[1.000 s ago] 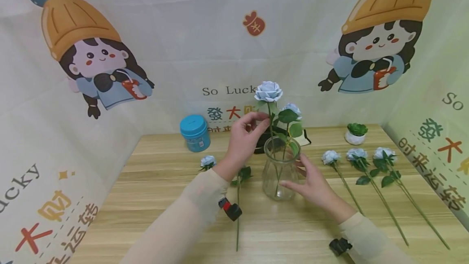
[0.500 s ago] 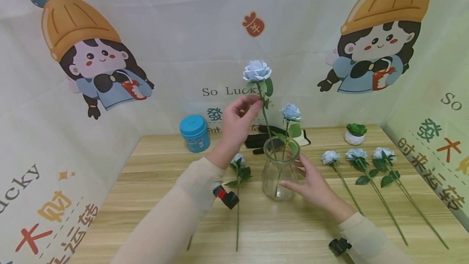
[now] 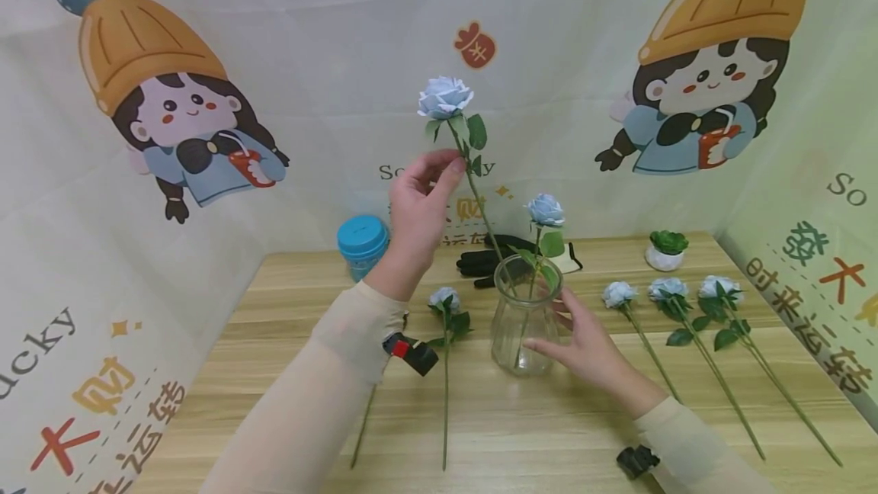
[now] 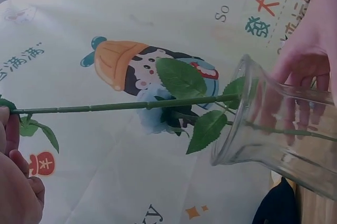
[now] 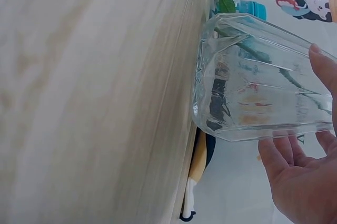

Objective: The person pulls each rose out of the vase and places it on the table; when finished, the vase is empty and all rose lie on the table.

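Note:
My left hand (image 3: 421, 197) pinches the upper stem of a pale blue rose (image 3: 446, 97) between thumb and fingers, high above the table. The stem slants down to the right, its lower end at the mouth of a clear glass vase (image 3: 517, 334). My right hand (image 3: 583, 338) holds the vase from the right, thumb in front and fingers behind. In the right wrist view, the thumb and fingers of that hand (image 5: 305, 176) lie on opposite sides of the glass. A second blue rose (image 3: 546, 210) stands in the vase, its leaves above the rim.
Several blue roses lie on the wooden table, including one rose (image 3: 446, 299) left of the vase and one rose (image 3: 620, 294) to its right. At the back are a blue-lidded tub (image 3: 360, 242), black gloves (image 3: 476, 264) and a small potted succulent (image 3: 665, 251).
My left hand has risen and moved left with the rose, drawing its stem up out of the vase to the mouth. The right hand and vase have stayed put.

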Tool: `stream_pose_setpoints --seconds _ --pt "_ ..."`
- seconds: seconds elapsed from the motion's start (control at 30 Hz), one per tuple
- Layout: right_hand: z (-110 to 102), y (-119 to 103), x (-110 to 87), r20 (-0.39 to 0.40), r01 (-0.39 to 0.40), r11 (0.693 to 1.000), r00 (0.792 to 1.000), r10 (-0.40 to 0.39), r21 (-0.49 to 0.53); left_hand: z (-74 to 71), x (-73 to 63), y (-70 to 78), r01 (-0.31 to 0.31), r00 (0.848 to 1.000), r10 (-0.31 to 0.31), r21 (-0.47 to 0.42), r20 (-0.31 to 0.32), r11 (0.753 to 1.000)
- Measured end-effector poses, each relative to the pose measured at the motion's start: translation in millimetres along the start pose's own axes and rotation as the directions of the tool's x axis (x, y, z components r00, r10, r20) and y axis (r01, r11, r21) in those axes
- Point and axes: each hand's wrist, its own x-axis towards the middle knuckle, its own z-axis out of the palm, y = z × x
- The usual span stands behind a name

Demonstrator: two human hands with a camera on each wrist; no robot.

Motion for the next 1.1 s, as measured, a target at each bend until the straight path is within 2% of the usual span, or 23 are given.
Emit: stream_pose_setpoints --seconds 0.3,0.43,0.67,0.87,1.1 --pt "0 1 -0.8 -0.006 0.004 1.0 1.0 -0.004 -0.001 -15.4 2.1 6.0 -0.022 1.0 0.022 -0.025 -0.012 0.999" --pt "0 1 -0.6 -0.004 -0.001 1.0 1.0 0.001 -0.006 -22.6 1.7 6.1 -0.011 1.0 0.011 -0.016 -0.017 1.0" --pt "0 1 -0.9 0.0 -0.01 1.0 1.0 0.01 -0.012 -39.8 -8.2 -9.3 0.049 0.999 -0.048 0.09 -0.012 0.995" --pt "1 1 -0.7 0.002 -0.004 1.0 1.0 0.004 -0.011 -63.6 -21.6 -24.5 0.167 0.985 -0.173 0.228 0.004 0.959" --pt "0 -2 -1.6 0.007 -0.009 1.0 1.0 0.009 -0.013 -94.4 -32.0 -41.7 0.215 0.974 -0.227 0.357 -0.008 0.909"
